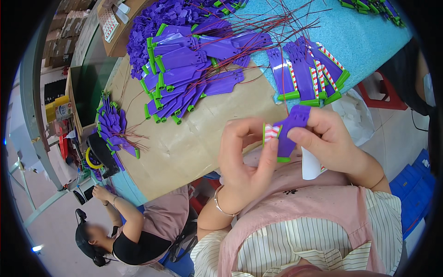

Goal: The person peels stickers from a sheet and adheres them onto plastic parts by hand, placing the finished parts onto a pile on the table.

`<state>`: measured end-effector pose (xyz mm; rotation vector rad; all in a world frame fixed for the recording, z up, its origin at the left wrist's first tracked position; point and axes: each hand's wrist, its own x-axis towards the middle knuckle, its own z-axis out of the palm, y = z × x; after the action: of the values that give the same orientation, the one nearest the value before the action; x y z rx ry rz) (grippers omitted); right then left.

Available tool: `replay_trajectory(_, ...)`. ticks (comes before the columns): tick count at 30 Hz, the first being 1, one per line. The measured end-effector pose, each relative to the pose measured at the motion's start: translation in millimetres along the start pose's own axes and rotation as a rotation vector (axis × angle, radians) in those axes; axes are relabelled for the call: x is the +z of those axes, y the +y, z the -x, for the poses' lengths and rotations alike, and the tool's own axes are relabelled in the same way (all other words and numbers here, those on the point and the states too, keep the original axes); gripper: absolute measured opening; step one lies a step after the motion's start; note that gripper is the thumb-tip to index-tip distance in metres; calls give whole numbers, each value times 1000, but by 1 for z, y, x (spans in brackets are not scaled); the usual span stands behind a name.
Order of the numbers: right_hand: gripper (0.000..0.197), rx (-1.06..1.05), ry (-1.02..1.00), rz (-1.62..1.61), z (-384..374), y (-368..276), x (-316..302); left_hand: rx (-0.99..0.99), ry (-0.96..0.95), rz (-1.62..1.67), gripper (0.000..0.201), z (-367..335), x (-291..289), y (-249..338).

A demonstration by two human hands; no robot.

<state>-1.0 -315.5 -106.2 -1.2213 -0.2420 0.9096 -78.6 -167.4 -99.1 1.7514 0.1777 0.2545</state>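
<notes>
In front of my chest, my right hand grips a flat purple plastic piece with a green end. A white sheet hangs below the fingers of that hand. Thumb and forefinger of my left hand pinch a red-and-white striped sticker against the side edge of the piece. How much of the sticker touches the plastic cannot be made out. Just beyond my hands, on the table, lie several purple pieces with green ends and striped strips along their edges.
A big heap of purple pieces with green ends covers the far middle of the brown-covered table. Thin red wires trail over the blue surface. A co-worker sits at the left near a smaller pile. A red stool stands at right.
</notes>
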Motion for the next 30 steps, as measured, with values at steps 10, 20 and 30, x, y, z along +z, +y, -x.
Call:
replay_trajectory(10,17,-234,17,-125,3,1,1,5,53,151,18,10,12,-6)
replay_trajectory(20,20,-274,-132,-129,2,-1,-3,240,39,-64,22,5,6,-10)
replay_trajectory(30,19,-341,-53,-25,3,4,-5,202,67,-123,30,3,16,2)
